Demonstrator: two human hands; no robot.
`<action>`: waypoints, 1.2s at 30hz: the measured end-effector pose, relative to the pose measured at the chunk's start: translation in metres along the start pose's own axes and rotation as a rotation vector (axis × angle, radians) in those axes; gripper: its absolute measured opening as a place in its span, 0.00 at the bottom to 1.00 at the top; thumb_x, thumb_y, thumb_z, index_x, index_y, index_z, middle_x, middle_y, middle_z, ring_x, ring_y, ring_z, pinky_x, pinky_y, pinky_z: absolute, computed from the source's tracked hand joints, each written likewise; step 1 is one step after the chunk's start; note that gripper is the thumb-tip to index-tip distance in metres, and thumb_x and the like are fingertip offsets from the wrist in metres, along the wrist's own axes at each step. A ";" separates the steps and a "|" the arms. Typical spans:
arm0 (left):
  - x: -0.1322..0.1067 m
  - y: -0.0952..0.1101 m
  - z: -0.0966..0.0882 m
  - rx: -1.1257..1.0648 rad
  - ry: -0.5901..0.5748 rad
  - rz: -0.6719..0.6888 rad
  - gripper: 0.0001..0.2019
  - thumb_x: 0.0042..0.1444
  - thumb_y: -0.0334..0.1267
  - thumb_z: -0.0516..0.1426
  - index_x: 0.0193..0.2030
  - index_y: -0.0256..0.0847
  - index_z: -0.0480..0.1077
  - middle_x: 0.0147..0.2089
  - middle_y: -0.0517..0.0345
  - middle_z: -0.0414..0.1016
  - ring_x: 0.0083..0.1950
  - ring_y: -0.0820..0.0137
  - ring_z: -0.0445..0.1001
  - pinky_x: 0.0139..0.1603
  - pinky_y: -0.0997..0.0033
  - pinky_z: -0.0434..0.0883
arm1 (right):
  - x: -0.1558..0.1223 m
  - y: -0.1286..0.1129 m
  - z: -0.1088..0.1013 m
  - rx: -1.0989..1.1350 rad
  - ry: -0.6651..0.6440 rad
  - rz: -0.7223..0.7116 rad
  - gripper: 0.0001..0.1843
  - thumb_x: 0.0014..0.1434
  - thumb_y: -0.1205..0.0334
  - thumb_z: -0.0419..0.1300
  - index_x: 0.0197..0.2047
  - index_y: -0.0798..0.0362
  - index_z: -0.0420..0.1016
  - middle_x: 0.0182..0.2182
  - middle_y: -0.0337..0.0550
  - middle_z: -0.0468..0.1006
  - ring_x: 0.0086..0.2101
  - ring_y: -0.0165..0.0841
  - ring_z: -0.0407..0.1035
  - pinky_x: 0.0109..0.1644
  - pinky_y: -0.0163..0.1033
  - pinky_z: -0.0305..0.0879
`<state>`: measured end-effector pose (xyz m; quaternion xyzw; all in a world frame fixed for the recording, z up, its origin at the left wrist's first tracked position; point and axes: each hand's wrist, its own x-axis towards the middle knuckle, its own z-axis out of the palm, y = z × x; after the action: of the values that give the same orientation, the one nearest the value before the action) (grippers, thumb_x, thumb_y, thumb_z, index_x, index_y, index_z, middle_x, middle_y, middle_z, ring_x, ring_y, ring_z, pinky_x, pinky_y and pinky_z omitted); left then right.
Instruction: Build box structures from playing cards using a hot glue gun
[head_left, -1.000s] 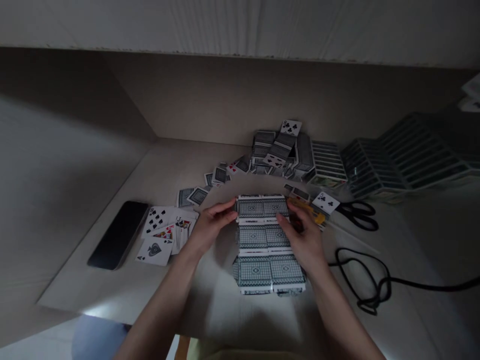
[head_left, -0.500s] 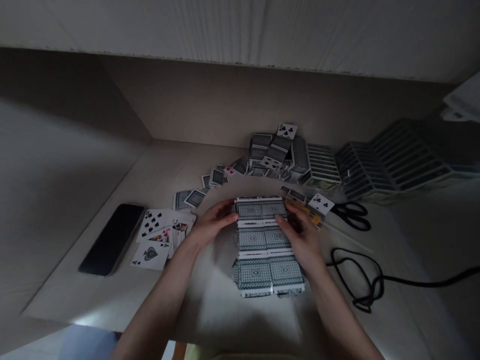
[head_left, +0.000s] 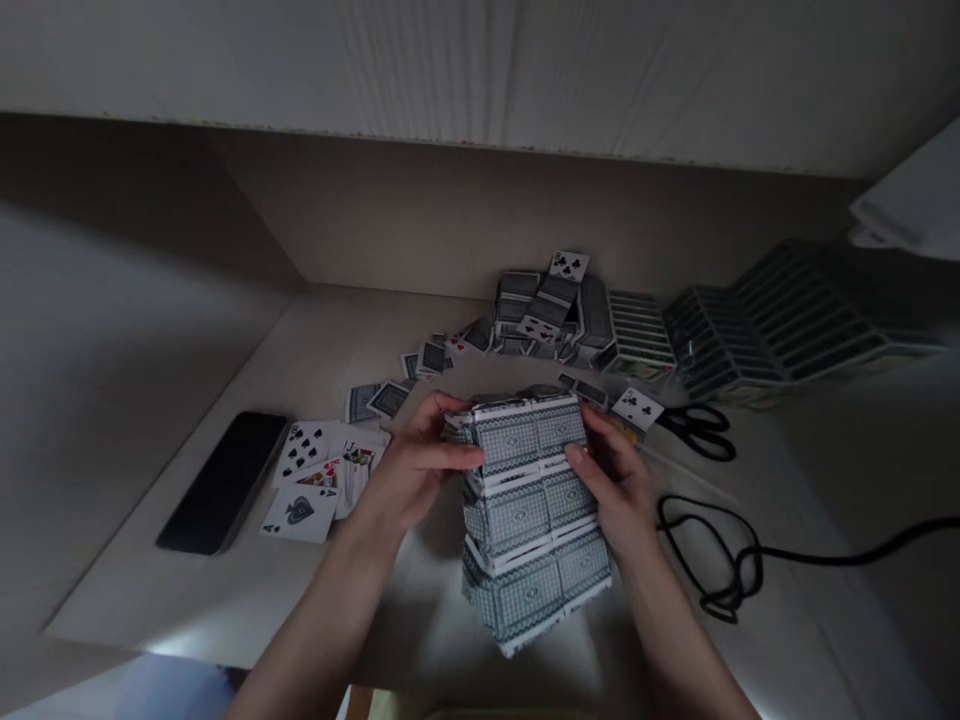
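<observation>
A three-tier block built of grey-backed playing cards (head_left: 529, 510) stands tilted in the middle of the desk, its top turned toward me. My left hand (head_left: 411, 470) grips its upper left side, fingers wrapped over the top tier. My right hand (head_left: 616, 480) presses against its upper right side with fingers curled on the top tier. Both hands hold the card block between them.
Face-up cards (head_left: 319, 475) and a dark phone (head_left: 223, 482) lie to the left. A heap of loose cards (head_left: 551, 310) and rows of stacked cards (head_left: 757, 335) sit at the back right. Black scissors (head_left: 697, 428) and a black cable (head_left: 742, 565) lie on the right.
The card block, which lay flat under my hands, has been lifted and tilted up toward me; both hands closed around its top tier.
</observation>
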<state>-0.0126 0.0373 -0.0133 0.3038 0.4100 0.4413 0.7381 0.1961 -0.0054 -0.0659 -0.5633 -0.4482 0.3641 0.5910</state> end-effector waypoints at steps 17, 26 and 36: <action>-0.005 -0.019 -0.004 -0.035 0.123 -0.008 0.25 0.37 0.31 0.66 0.45 0.45 0.67 0.42 0.62 0.75 0.45 0.68 0.74 0.40 0.74 0.69 | 0.018 0.019 -0.031 -0.564 0.257 0.077 0.26 0.54 0.36 0.55 0.29 0.53 0.74 0.24 0.45 0.77 0.28 0.39 0.71 0.35 0.44 0.65; -0.007 -0.021 -0.015 -0.028 0.152 -0.021 0.26 0.38 0.33 0.67 0.46 0.44 0.67 0.44 0.59 0.75 0.46 0.66 0.73 0.40 0.73 0.69 | 0.021 0.019 -0.027 -1.342 0.133 0.296 0.34 0.55 0.38 0.54 0.47 0.64 0.63 0.41 0.66 0.73 0.39 0.51 0.73 0.36 0.45 0.66; -0.009 -0.014 -0.012 0.077 0.136 -0.001 0.28 0.36 0.36 0.68 0.46 0.44 0.67 0.44 0.59 0.74 0.47 0.65 0.73 0.42 0.71 0.69 | 0.023 0.023 -0.045 -0.680 0.267 0.280 0.27 0.40 0.45 0.65 0.37 0.51 0.60 0.30 0.47 0.75 0.32 0.45 0.73 0.30 0.43 0.65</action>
<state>-0.0203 0.0240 -0.0275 0.3013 0.4760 0.4444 0.6966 0.2474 0.0033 -0.0847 -0.8252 -0.3810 0.1953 0.3684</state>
